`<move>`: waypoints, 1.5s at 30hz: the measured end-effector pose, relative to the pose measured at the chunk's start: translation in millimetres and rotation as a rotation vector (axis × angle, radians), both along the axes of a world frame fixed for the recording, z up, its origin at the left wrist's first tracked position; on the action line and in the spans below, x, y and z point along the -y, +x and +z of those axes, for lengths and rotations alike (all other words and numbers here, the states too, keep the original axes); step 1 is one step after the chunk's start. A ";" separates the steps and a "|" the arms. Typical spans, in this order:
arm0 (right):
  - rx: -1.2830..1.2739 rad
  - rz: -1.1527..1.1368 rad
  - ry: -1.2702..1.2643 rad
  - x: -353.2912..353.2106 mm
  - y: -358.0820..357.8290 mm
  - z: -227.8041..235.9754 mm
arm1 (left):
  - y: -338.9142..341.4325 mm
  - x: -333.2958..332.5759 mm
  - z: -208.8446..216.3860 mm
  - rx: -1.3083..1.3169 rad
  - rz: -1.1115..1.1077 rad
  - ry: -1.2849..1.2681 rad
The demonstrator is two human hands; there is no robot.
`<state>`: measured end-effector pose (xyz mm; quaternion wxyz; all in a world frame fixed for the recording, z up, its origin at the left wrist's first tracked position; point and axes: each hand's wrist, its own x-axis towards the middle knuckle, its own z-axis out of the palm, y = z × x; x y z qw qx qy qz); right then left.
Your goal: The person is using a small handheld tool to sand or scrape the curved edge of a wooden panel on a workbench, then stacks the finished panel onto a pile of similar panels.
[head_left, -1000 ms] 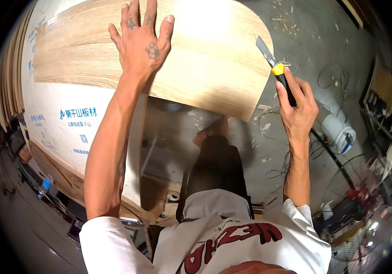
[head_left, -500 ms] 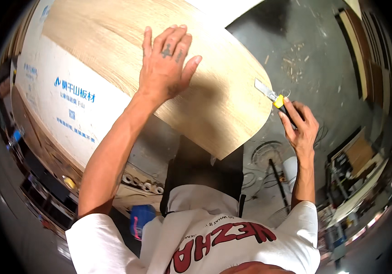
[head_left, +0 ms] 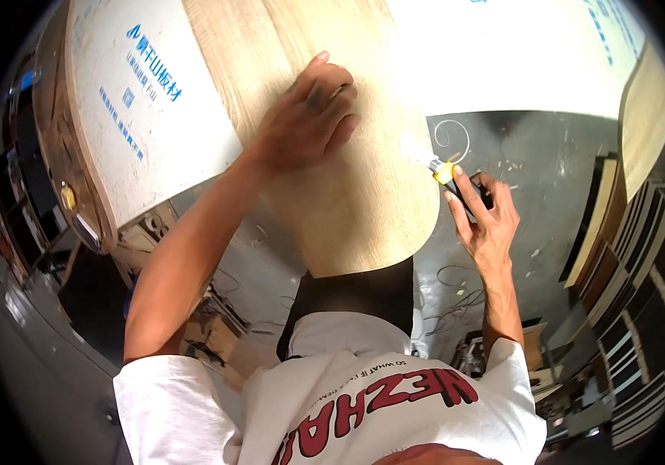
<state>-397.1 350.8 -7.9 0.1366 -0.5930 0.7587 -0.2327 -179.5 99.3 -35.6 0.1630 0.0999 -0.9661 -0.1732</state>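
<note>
A pale wood-grain board (head_left: pixel 371 225) with a rounded near end extends away from me. On its upper face rests my left hand (head_left: pixel 309 116), slightly blurred, holding nothing, its fingers partly bent and the thumb apart. My right hand (head_left: pixel 487 213) grips the black and yellow handle of a utility knife (head_left: pixel 445 172) at the board's right edge. The blade lies against that edge, its tip washed out by glare. A thin pale curled strip (head_left: pixel 468 139) loops out beside the edge just beyond the knife.
White panels with blue print lie left (head_left: pixel 170 139) and far right (head_left: pixel 518 70) of the board. A curved wood-grain piece (head_left: pixel 650 116) hangs at the right. Strips and boards (head_left: pixel 634 263) are stacked there. Scraps litter the grey floor (head_left: pixel 541 170).
My view and body have turned relative to the board. The left hand's spread fingers have bent. The knife now meets the board's edge farther up, and the curled strip shows larger.
</note>
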 end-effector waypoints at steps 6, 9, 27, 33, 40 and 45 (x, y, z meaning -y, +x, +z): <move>-0.027 0.025 -0.004 56.7 -16.2 -3.4 | -1.9 -0.9 -4.1 -0.007 0.040 0.022; -0.051 0.050 -0.017 88.4 -23.5 -5.1 | -5.0 0.5 1.3 -0.010 0.055 -0.046; -0.209 0.109 -0.160 467.5 -91.5 -23.7 | -0.5 7.6 -3.9 -0.001 0.035 0.049; -0.351 0.111 -0.275 620.0 -140.7 -42.9 | -0.6 4.3 -10.1 -0.037 0.047 -0.041; 0.984 0.127 0.279 572.6 -162.4 -12.3 | 6.4 8.1 7.6 -0.041 0.102 0.172; 1.511 -0.201 0.057 369.8 -178.2 -11.4 | -7.2 16.8 31.2 0.214 0.069 0.085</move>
